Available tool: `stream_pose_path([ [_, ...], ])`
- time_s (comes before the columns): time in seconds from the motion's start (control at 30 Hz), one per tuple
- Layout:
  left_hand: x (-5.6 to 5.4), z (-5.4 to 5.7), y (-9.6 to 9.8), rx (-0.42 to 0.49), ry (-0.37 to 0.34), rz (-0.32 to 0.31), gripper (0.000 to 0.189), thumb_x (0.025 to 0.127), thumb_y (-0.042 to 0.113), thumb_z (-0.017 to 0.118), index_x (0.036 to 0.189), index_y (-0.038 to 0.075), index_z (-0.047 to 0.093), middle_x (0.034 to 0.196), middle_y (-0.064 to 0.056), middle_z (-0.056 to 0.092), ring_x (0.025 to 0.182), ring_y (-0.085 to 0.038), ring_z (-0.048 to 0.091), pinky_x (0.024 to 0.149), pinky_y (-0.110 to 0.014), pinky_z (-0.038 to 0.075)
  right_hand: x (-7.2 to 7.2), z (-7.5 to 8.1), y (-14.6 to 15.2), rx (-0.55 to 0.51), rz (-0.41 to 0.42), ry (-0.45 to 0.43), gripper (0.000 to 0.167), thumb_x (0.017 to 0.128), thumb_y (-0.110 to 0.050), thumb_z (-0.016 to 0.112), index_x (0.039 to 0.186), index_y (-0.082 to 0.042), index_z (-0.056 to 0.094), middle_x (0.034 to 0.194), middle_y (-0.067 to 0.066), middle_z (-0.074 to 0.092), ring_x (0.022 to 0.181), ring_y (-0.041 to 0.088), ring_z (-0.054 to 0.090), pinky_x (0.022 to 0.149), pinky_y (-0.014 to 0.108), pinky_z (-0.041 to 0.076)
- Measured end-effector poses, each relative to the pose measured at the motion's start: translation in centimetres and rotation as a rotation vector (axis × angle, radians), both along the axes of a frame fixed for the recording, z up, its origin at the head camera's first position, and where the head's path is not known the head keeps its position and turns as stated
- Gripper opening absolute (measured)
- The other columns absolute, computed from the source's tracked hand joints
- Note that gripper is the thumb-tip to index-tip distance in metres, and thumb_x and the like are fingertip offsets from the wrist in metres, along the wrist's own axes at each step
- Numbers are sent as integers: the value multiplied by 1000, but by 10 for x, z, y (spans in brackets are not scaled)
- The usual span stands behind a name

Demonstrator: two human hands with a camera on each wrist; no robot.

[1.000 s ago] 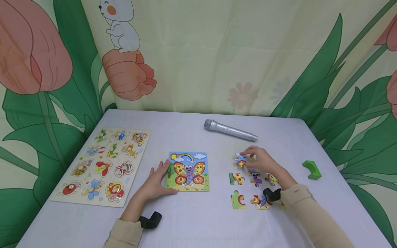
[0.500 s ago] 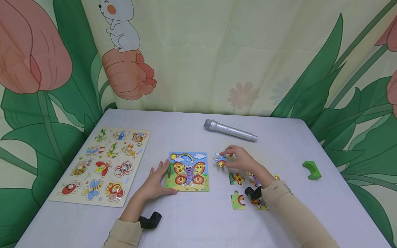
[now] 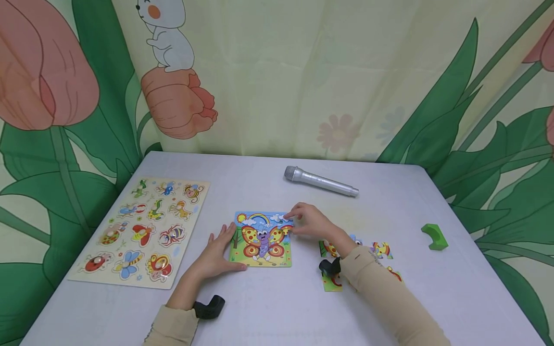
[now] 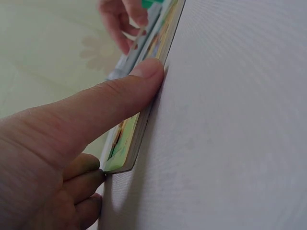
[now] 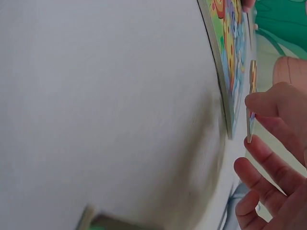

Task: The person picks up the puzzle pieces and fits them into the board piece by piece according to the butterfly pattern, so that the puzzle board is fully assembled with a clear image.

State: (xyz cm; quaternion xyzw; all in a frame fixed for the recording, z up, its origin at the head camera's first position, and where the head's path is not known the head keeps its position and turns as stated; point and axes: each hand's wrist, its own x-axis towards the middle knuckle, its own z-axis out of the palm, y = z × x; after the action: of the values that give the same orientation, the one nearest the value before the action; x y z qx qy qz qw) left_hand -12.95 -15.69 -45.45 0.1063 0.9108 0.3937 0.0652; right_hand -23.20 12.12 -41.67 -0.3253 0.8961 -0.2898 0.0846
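Note:
The square butterfly picture board (image 3: 264, 238) lies flat on the table. My left hand (image 3: 216, 254) rests at its left side, fingers along the left edge. In the left wrist view the thumb (image 4: 129, 88) presses on the near edge. My right hand (image 3: 313, 222) is at the board's upper right corner. It pinches a thin jigsaw piece (image 5: 253, 76) between thumb and fingers, held above the table beside the board. In the head view that piece overlaps the board's right edge. Several loose jigsaw pieces (image 3: 382, 249) lie to the right, partly hidden by the right forearm.
A large insect peg puzzle board (image 3: 143, 279) lies at the left. A silver toy microphone (image 3: 321, 181) is at the back of the table, and a green curved block (image 3: 434, 236) at the right. A patterned curtain (image 3: 277, 86) hangs behind the table.
My right hand has carried the jigsaw piece left, from above the loose pieces to the upper right corner of the butterfly board. The left hand has stayed in place.

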Motion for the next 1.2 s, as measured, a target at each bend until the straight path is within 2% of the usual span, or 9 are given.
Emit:
stream_pose_path([
  [0.53,0,0,0,1,-6,1,110,62,36,83,143,-2,20,150,-16,15,138,-32,5,110,-49,-5,-8,-6,-25,109,-25,-11,32,72,-13,74,104,-12,70,97,2,56,79,15,47,68,26,42],
  [0.93,-1,-1,0,7,19,-8,109,62,36,82,142,-4,21,149,-18,17,138,-34,6,109,-51,-5,-6,-1,-31,165,-60,-37,31,74,-16,74,105,-14,71,98,1,53,81,14,46,69,27,42],
  [1.2,2,-1,0,48,75,-8,110,60,42,82,140,-7,25,147,-22,20,137,-37,9,109,-51,-4,-6,0,-33,190,-71,-34,32,73,-17,76,105,-15,71,100,1,53,83,14,46,70,27,43],
])
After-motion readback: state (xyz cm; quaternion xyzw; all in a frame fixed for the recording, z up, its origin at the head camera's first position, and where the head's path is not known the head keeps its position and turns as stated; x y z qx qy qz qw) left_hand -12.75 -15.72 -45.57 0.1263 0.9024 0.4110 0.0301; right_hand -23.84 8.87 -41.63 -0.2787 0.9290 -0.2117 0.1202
